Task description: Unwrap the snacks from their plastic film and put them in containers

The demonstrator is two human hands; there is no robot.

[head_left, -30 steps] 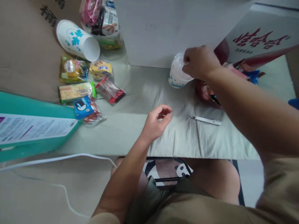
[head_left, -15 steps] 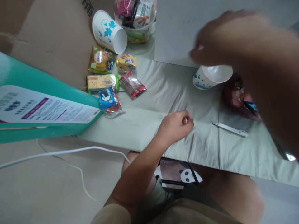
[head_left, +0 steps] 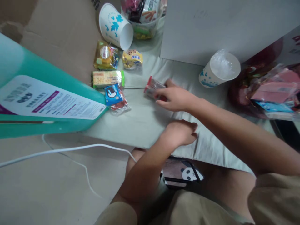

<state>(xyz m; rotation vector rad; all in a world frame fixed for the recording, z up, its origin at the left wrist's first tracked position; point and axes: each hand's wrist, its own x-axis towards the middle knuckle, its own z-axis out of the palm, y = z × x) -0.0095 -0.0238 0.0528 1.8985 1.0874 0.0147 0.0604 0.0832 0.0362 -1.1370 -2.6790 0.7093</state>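
the small clear-and-red plastic snack packet (head_left: 152, 88) lies on the pale green cloth (head_left: 145, 115), and everything here is placed from it. the right hand (head_left: 174, 97) lies over its right end, fingers curled down onto the wrapper and thumb behind it; whether they truly pinch it or only press on it cannot be told. the left hand (head_left: 181, 132) rests nearer the person than the packet, fingers bent together in a loose fist on the cloth, holding nothing that shows.

left of the packet lie four more wrapped snacks: a blue cookie packet (head_left: 112, 94) over a clear red-filled wrapper, a long yellow biscuit bar with a green end (head_left: 107, 78) beyond it, a yellow-green sachet (head_left: 105, 57) and a small yellow round-cake packet (head_left: 132, 58) farther still. between the packet and this group there is a strip of bare cloth, and more bare cloth runs from it to the near edge of the cloth, which drops off just by the left hand.

two white paper cups with blue print show: one on its side (head_left: 116, 25) far beyond the snacks, one upright with clear film over its mouth (head_left: 219, 70) to the right of the packet. a clear tub of snacks (head_left: 144, 17) stands beside the tipped cup. a flat grey board (head_left: 225, 25) walls the far side. a teal box with a printed label (head_left: 47, 100) closes in the left, and a red bag of wrapped goods (head_left: 267, 90) the right.
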